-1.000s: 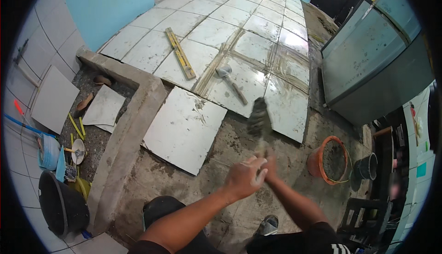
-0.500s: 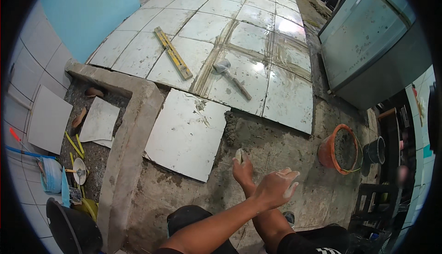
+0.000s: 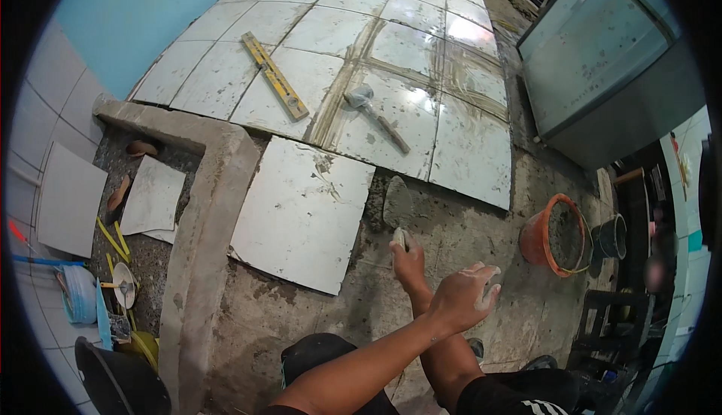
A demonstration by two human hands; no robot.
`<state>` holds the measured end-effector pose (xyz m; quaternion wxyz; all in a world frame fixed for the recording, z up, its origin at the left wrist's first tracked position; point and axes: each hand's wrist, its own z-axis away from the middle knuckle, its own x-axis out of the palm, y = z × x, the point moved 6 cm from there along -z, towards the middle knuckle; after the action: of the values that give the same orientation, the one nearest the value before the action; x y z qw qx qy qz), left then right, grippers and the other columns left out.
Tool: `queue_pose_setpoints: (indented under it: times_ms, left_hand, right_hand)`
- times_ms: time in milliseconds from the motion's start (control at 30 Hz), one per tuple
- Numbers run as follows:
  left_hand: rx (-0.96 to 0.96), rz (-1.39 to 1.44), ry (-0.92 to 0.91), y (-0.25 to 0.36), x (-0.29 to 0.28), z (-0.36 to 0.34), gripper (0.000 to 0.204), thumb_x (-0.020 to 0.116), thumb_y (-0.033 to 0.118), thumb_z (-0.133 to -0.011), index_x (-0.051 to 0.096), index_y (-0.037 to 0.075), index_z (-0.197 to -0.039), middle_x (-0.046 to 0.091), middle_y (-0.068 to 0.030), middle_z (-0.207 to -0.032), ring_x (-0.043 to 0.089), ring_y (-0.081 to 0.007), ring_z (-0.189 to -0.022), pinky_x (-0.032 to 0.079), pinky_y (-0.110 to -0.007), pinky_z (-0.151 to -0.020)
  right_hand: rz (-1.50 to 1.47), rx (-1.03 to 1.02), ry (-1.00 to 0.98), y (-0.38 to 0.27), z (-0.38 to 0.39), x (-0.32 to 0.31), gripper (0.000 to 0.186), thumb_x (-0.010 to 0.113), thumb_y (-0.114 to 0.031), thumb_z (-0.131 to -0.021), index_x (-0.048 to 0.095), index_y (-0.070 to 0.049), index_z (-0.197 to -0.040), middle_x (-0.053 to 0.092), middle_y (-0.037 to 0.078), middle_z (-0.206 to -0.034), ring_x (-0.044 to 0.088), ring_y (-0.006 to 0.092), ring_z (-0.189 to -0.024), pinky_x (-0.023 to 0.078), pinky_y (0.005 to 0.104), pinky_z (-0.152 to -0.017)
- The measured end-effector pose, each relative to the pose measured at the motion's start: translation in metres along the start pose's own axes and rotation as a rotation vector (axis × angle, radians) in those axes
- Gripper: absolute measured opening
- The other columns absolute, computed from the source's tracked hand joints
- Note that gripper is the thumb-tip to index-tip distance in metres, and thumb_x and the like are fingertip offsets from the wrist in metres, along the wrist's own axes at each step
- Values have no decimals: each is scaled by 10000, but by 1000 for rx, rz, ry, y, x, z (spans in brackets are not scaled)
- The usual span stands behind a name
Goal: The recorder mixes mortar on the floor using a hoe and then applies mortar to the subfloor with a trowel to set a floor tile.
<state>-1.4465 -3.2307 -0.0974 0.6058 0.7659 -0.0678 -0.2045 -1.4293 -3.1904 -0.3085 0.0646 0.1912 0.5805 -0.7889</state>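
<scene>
My forearms cross low in the picture. My right hand [image 3: 409, 263] is closed round the handle of a trowel [image 3: 397, 203], whose grey blade points away from me over wet mortar. That mortar lies in the gap beside a loose white tile [image 3: 304, 215], right of the tile's edge. My left hand [image 3: 465, 297], smeared with mortar, hovers to the right of the right wrist. Its fingers are bent but apart from the thumb, with nothing seen between them. Beyond, a mallet [image 3: 376, 118] and a yellow spirit level [image 3: 275, 76] rest on the laid white tiles [image 3: 391, 133].
An orange bucket [image 3: 543, 238] of mortar stands at the right, beside a dark bucket [image 3: 609, 236]. Behind them rises a refrigerator [image 3: 594, 69]. A low concrete curb [image 3: 203, 227] runs along the left, with tile pieces [image 3: 154, 197] and a black basin [image 3: 120, 377] past it.
The trowel's blade now shows flat over the mortar, where before it was hard to make out. My left hand has shifted slightly right. The whole view has tilted a little.
</scene>
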Motion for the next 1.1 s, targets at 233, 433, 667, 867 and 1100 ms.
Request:
queue_pose_setpoints:
  times_ms: [233,433,667,867,1100]
  left_hand:
    - [3,-19,-7,-1,-2,1,297,627,206,-868,620,19,-1099,639,-182,-970,636,-375,-871,506,-421,-757]
    - [-27,12,-7,1,-5,2,294,631,207,-873,617,18,-1098,641,-188,-974,634,-381,-860,504,-420,-748]
    - [-65,0,7,-1,-13,4,302,628,220,-875,617,18,-1100,645,-193,-980,638,-378,-874,508,-416,-758]
    - [-30,4,39,1,-14,1,314,625,231,-876,619,20,-1108,650,-185,-984,645,-365,-877,509,-415,-761]
    - [-97,34,-14,-2,-3,0,314,631,245,-872,624,27,-1098,650,-179,-970,647,-363,-852,509,-408,-732]
  right_hand:
    - [-84,181,-25,21,46,44,382,598,-259,-931,605,45,-1162,653,125,-987,575,184,-913,456,357,-830]
    - [-167,131,38,19,32,28,400,610,-265,-928,600,43,-1183,655,98,-1022,570,179,-933,453,330,-865]
    - [66,-62,3,3,0,36,467,590,-282,-912,580,67,-1222,656,220,-1138,623,294,-1074,453,353,-920]
    - [-77,94,12,9,-5,12,459,612,-287,-905,593,50,-1217,670,174,-1045,610,245,-973,465,348,-854]
    - [76,8,-35,-1,-10,41,425,607,-259,-902,598,43,-1201,678,193,-1032,643,307,-959,474,375,-863]
